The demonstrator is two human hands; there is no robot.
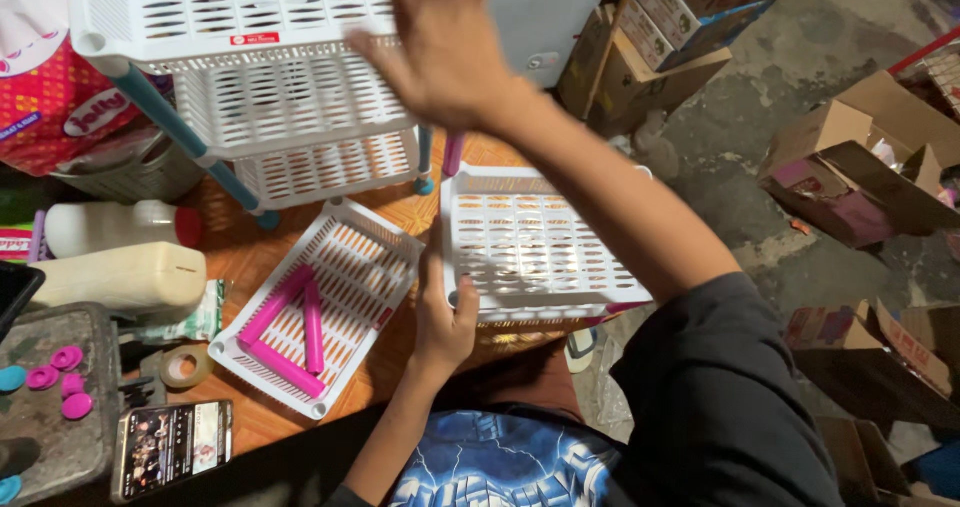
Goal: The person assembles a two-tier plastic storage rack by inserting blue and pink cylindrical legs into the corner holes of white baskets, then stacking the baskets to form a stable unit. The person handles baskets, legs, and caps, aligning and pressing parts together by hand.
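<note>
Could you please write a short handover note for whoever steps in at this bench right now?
Left hand grips the near-left corner of the white tray lying on the orange table.
Right hand is raised, open, over the white shelf rack, holding nothing.
Done: one rack with blue posts stands assembled.
Left: three loose pink tubes lie in a second tray; one pink post stands at the held tray's far corner.

Bare worktop strip open between the two loose white trays, assembled rack blocks upper left of frame, bottles, tape roll and phone crowd lower left, cardboard boxes fill right.
</note>
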